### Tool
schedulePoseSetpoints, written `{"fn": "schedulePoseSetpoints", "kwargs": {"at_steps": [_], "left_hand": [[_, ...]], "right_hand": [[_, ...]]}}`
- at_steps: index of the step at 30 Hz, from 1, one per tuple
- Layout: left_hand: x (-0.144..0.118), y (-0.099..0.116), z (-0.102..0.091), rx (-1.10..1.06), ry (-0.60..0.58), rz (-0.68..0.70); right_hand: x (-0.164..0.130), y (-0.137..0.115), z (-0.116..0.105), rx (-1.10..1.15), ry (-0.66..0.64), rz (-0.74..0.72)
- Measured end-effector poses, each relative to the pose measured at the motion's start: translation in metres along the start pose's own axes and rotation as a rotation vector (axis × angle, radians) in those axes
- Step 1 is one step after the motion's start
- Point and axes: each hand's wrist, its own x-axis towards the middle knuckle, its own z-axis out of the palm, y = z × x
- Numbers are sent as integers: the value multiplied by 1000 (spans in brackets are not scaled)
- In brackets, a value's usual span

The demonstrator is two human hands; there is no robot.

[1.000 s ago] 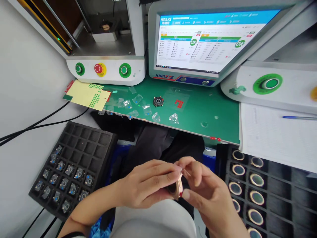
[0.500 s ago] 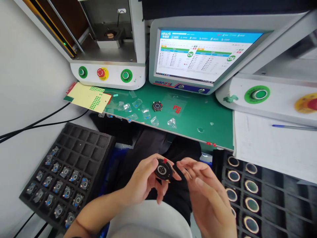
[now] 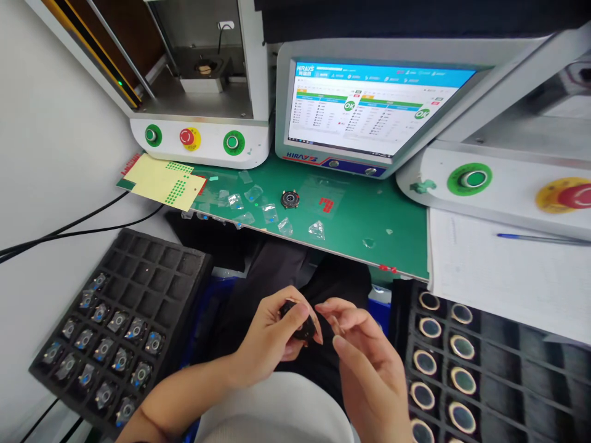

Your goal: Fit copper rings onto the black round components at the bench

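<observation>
Over the lap, at 6 o'clock below the green bench mat [image 3: 369, 209], left hand [image 3: 272, 338] pinches a round black watch module [image 3: 302, 326] by its edge. Right hand [image 3: 364, 357] is empty, fingers loosely spread, just beside it at 3 o'clock. Looks like a mid-handling inspection step. Next move calls for a steady two-finger grip; right-hand tray [image 3: 508, 344] of ringed cases sits near.

Hands with a round part, held over the lap below the bench.
The left hand [image 3: 270, 341] gripped a dark disc [image 3: 302, 325]; the right hand [image 3: 369, 363] was open just beside it. Trays [image 3: 152, 264] flanked the lap; another disc [image 3: 290, 199] lay on the green mat [image 3: 397, 215] before the monitor [image 3: 369, 104].
</observation>
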Motion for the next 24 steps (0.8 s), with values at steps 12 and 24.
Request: {"fn": "schedulePoseSetpoints", "kwargs": {"at_steps": [12, 24], "left_hand": [[-6, -5, 7, 204, -38, 319], [-8, 2, 5, 606, -105, 585]], "right_hand": [[-4, 2, 21, 140, -55, 100], [-3, -8, 28, 193, -128, 67]]}}
